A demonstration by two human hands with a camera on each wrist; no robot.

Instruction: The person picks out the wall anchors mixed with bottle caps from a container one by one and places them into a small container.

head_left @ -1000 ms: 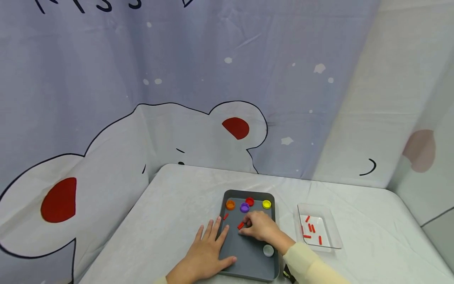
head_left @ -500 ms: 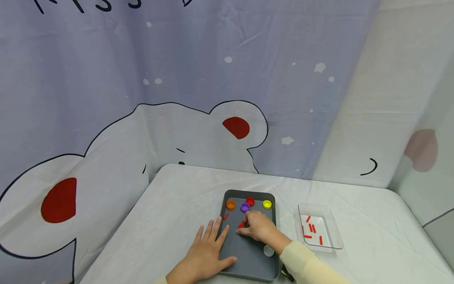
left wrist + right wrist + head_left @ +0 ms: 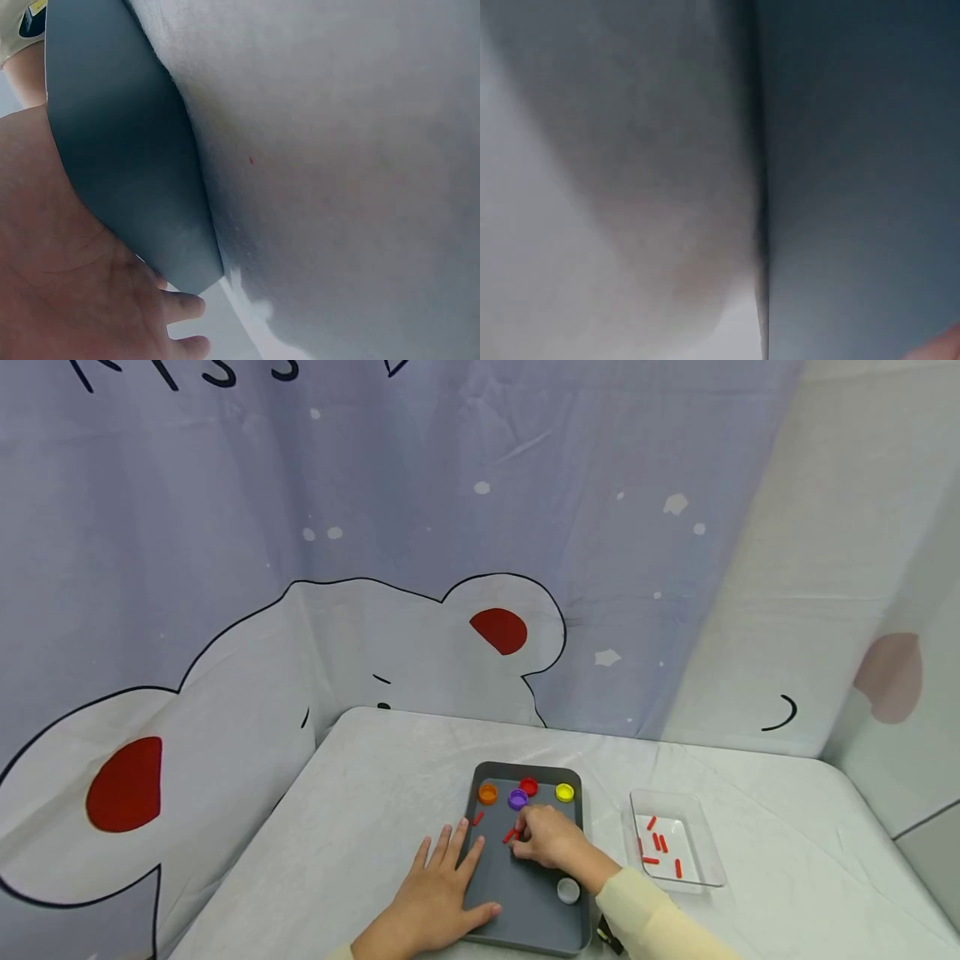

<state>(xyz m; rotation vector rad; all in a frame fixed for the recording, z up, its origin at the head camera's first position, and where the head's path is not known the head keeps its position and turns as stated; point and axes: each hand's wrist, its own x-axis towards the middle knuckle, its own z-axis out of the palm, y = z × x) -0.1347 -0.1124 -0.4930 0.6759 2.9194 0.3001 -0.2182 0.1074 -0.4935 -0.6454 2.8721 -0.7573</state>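
My left hand (image 3: 431, 897) lies with fingers spread along the left edge of the grey tray (image 3: 525, 920); its palm and the tray's side show in the left wrist view. Over the middle of the tray, my right hand (image 3: 553, 839) is bent down, thumb and fingers curled at a small red stick (image 3: 511, 836). The fingertips partly cover this spot. Another red stick (image 3: 478, 818) lies farther left on the tray. Near the far end sit an orange cap (image 3: 487, 793), a purple cap (image 3: 517, 799), a red cap (image 3: 528, 787) and a yellow cap (image 3: 564, 792).
A white cap (image 3: 567, 891) lies on the tray below the right wrist. To the right stands a clear plastic box (image 3: 705, 852) with several red sticks in it. The table (image 3: 405, 760) has a white cloth, and a printed curtain (image 3: 420, 527) hangs behind.
My right thumb and fingertips shift slightly left, then back right, around the red stick, more of which shows now. My left hand stays in place.
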